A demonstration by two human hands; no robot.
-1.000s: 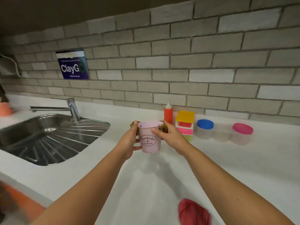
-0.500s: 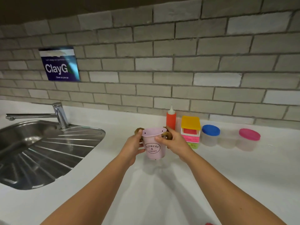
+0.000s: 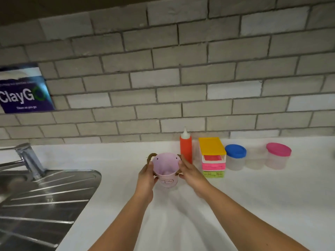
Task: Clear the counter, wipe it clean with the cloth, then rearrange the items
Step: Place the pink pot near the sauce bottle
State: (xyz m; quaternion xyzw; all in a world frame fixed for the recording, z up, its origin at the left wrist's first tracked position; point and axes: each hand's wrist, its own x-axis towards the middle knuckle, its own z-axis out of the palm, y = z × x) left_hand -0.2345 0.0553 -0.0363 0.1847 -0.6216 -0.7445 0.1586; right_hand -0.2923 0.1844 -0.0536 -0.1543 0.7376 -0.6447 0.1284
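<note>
A small pink bucket (image 3: 165, 169) with rope handles and a "Flowers & Garden" label is held upright between both hands, low over the white counter (image 3: 253, 205) or resting on it; I cannot tell which. My left hand (image 3: 146, 176) grips its left side and my right hand (image 3: 190, 172) its right side. It is empty inside. Just behind it to the right stands an orange squeeze bottle (image 3: 186, 147). The cloth is out of view.
Along the wall to the right stand a stack of small coloured drawers (image 3: 213, 158), a blue-lidded tub (image 3: 235, 157), a clear tub (image 3: 255, 160) and a pink-lidded tub (image 3: 278, 156). A steel sink drainer (image 3: 45, 200) and tap (image 3: 29, 160) lie to the left.
Both hands have carried the bucket forward toward the wall and lowered it beside the orange bottle. The view shifted right and forward, so the red cloth at the near edge dropped out of sight.
</note>
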